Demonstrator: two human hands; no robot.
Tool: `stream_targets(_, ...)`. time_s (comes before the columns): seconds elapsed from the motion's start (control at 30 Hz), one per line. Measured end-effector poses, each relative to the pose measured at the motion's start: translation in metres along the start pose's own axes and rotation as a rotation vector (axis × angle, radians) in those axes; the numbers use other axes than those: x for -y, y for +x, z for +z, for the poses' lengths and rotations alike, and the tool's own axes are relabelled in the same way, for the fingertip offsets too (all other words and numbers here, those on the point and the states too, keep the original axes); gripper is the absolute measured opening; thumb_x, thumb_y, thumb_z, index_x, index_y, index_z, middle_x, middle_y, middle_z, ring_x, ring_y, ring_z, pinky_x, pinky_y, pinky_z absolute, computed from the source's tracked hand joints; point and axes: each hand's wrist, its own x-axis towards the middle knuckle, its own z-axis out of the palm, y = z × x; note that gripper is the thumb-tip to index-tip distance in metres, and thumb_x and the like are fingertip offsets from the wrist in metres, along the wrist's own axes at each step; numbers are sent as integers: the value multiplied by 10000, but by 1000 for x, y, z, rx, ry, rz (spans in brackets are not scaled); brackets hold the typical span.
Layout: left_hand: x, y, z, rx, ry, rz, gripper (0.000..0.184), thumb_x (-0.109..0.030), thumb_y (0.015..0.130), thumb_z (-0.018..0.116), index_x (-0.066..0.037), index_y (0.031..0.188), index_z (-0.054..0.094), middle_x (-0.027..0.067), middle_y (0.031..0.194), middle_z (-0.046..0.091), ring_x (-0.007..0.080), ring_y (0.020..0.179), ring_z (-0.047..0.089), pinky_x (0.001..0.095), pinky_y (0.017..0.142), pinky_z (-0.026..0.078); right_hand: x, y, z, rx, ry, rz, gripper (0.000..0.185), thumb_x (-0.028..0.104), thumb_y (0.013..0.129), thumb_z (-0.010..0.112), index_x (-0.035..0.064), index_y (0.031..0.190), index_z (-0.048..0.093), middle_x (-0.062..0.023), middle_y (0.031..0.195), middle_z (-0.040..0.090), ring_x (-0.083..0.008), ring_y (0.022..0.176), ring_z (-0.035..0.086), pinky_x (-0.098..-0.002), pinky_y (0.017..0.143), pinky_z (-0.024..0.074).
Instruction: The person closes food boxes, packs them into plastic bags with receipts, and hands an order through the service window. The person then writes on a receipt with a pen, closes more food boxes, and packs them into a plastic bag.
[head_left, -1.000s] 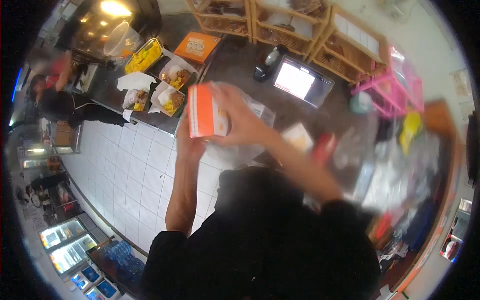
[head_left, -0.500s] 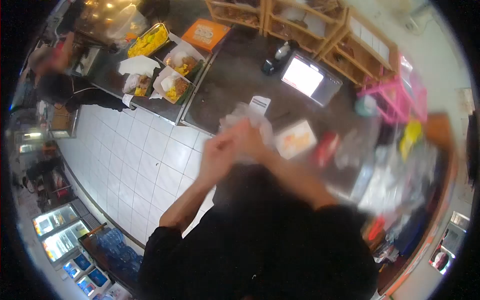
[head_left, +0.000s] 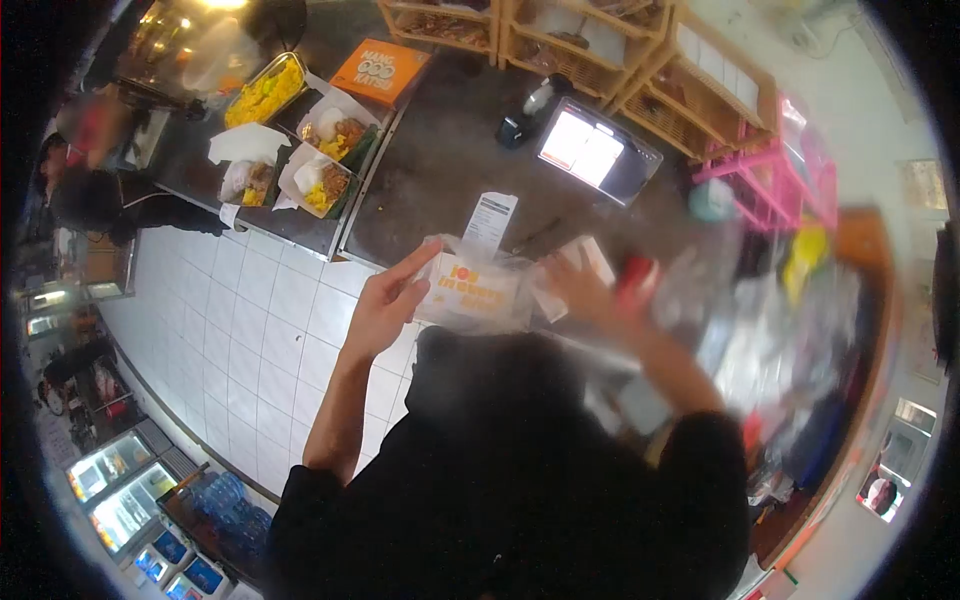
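Observation:
My left hand (head_left: 388, 305) pinches the left edge of a clear plastic bag (head_left: 519, 268), thumb in front. Inside the bag is a white box with orange lettering (head_left: 470, 290), held at the counter's front edge. To its right my right hand (head_left: 580, 285), smeared by motion, has its fingers over a second white box (head_left: 601, 258), which looks tilted. A printed receipt (head_left: 491, 218) lies just behind the bagged box.
A lit tablet (head_left: 583, 148) stands behind, near wooden racks (head_left: 590, 45) and a pink rack (head_left: 790, 185). Plastic bags (head_left: 780, 330) are heaped at right. At left are open food boxes (head_left: 318, 180), a tray of yellow food (head_left: 265, 92), an orange box (head_left: 380, 70) and another person (head_left: 95, 190).
Both hands were together at a bunched plastic bag. Now they are apart: the left holds the bagged box, and the right has moved right onto the second white box, which has tilted.

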Motion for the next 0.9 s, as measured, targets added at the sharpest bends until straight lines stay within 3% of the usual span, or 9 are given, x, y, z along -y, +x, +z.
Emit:
stream_targets(0.13,13,-1,-23,9,-57,-15,448,-284,979,494,-107,1388,543,-70,618,410,47,564,345,211,525,277,-13,16,-21,122,311,154,908,335,724,766,184,1495,310,-195,1417,411,-367,1325,393,-650,1055,302)
stream_targets(0.2,20,1,-31,20,-92,4,480,-349,989,471,-94,1391,535,-74,606,383,47,559,331,214,522,255,-24,24,-99,86,527,521,929,295,699,780,123,1485,314,-208,1340,433,-384,1277,404,-607,1011,357)
stream_targets(0.3,26,10,-31,18,-121,-3,540,-422,999,447,-66,1399,515,-79,586,349,48,552,306,222,518,226,-28,42,-178,-51,683,565,979,308,660,805,66,1471,312,-219,1237,458,-397,1185,445,-552,966,397)
stream_targets(0.47,60,31,-38,-32,-242,-28,592,-443,1002,433,-29,1423,468,-87,600,323,48,559,259,232,528,204,13,90,-292,-75,752,469,990,365,667,792,95,1493,317,-241,1306,416,-397,1225,438,-449,1045,388)
stream_targets(0.57,68,32,-53,-30,-361,-73,631,-469,1009,405,-14,1446,422,-50,748,542,60,680,471,234,633,364,56,127,-283,-216,909,385,956,293,655,793,120,1480,342,-246,1254,422,-420,1183,443,-481,1000,407)
stream_targets(0.67,47,30,-67,216,-966,-52,650,-486,1028,317,1,1453,377,110,1482,432,204,1313,470,375,1110,326,94,157,-219,-265,1046,372,962,334,656,805,136,1479,349,-261,1260,405,-434,1182,438,-492,1001,402)
stream_targets(0.7,48,29,-71,212,-970,-50,650,-486,1028,317,1,1453,377,110,1482,432,204,1313,470,375,1110,326,102,163,-198,-203,1087,408,1007,402,650,814,141,1495,332,-271,1320,370,-427,1228,420,-476,1038,388)
stream_targets(0.8,59,26,-84,127,-365,-43,607,-419,999,386,-32,1466,387,74,1412,489,93,846,444,253,734,341,105,160,-171,-85,810,511,1001,463,668,804,146,1494,336,-260,1299,393,-431,1230,418,-516,1045,364)
stream_targets(0.9,86,25,-66,279,-349,-105,570,-243,929,519,-64,1461,421,-13,1231,613,35,589,337,202,518,270,110,162,-145,-57,612,540,856,441,715,749,135,1437,407,-239,1315,451,-424,1232,438,-576,1028,345)
